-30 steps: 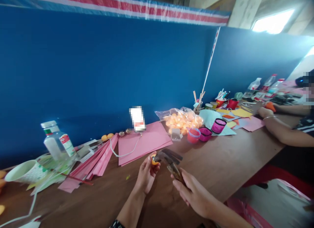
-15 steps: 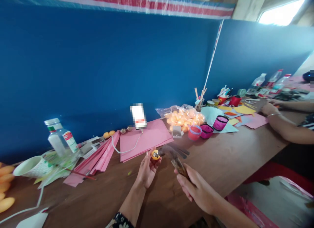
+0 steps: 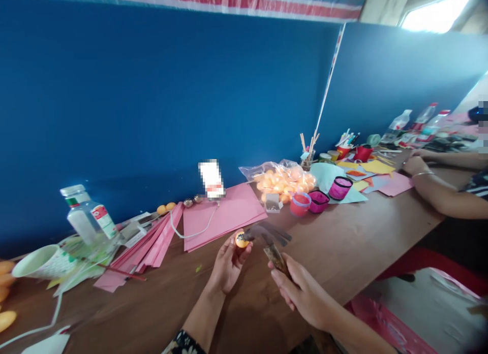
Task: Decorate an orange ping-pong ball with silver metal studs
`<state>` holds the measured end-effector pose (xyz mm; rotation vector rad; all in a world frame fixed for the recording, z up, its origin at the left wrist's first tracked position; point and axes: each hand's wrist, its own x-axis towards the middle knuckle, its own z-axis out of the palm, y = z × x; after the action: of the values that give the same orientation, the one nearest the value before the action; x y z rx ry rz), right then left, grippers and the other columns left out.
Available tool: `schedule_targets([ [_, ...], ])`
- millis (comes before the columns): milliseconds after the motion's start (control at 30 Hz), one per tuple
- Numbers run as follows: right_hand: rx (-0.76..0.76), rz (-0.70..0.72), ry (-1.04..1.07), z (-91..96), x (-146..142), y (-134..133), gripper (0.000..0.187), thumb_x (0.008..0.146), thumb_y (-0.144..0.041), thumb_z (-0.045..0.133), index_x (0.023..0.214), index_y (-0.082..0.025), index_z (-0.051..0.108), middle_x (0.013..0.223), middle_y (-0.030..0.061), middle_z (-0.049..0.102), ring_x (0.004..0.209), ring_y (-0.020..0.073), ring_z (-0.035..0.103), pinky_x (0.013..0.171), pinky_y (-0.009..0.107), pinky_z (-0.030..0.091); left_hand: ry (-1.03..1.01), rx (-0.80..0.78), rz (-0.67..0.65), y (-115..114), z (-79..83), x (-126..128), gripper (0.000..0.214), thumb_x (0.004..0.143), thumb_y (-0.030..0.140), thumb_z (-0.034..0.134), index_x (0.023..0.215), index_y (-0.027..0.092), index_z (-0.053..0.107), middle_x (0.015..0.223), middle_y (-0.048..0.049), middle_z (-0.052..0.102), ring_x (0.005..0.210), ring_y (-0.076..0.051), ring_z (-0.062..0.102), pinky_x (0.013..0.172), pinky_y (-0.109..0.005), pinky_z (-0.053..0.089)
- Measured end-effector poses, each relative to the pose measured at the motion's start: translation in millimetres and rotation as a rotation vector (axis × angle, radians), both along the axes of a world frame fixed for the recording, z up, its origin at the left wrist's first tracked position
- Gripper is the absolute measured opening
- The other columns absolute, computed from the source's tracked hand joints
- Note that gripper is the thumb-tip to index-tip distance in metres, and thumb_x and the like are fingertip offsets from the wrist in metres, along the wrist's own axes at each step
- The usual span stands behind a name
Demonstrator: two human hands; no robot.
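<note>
My left hand (image 3: 227, 265) is closed around a small orange ball (image 3: 239, 240), holding it above the table. The ball's upper side shows dark and silvery marks or bits, too small to make out. Closed on a wooden handle, my right hand (image 3: 301, 290) grips a claw hammer (image 3: 275, 257). The hammer's striking end is at the ball, touching it or very close. Its head is partly blurred.
Pink paper sheets (image 3: 224, 217) lie behind my hands. A bag of orange balls (image 3: 284, 181), a red cup (image 3: 300, 204) and purple cups stand beyond. Bottles (image 3: 82, 214) and a paper cup (image 3: 38, 262) are at left. Another person's arm (image 3: 442, 191) rests on the table (image 3: 366, 237) at right.
The hammer's striking end now overlaps the ball's edge, where before it was slightly apart. The whole view has shifted a little; both hands keep their grips.
</note>
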<state>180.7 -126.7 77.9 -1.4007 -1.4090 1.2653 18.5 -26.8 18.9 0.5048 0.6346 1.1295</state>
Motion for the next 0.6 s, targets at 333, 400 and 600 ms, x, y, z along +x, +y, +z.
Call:
schedule_targets([
  [333,-0.028,-0.015,0.05,-1.4,0.0,0.1,0.031,0.084,-0.045,0.036,0.091,-0.016,0.044,0.053,-0.0071,0.039,0.039,0.0045,0.034,0.039,0.016,0.029,-0.01,0.022,-0.036,-1.6,3.6,0.4,0.043,0.073,0.021,0.058,0.116,0.021,0.05,0.091,-0.0064,0.066,0.081,-0.016,0.063,0.074,-0.025,0.05],
  [400,-0.038,-0.005,0.039,-1.6,0.7,-0.2,0.031,0.085,-0.045,0.035,0.09,-0.016,0.044,0.052,-0.0074,0.038,0.039,0.0044,0.034,0.039,0.016,0.029,-0.002,0.038,-0.047,-2.3,4.2,0.7,0.043,0.075,0.022,0.057,0.116,0.021,0.05,0.093,-0.0071,0.065,0.081,-0.016,0.063,0.074,-0.025,0.05],
  [600,-0.003,-0.036,0.004,0.0,2.0,-2.5,0.028,0.085,-0.043,0.037,0.088,-0.017,0.045,0.053,-0.0065,0.039,0.043,0.0056,0.037,0.042,0.017,0.032,0.025,0.072,-0.032,-2.5,-0.2,0.8,0.035,0.074,0.021,0.057,0.109,0.021,0.056,0.097,-0.0054,0.064,0.089,-0.016,0.061,0.082,-0.027,0.047],
])
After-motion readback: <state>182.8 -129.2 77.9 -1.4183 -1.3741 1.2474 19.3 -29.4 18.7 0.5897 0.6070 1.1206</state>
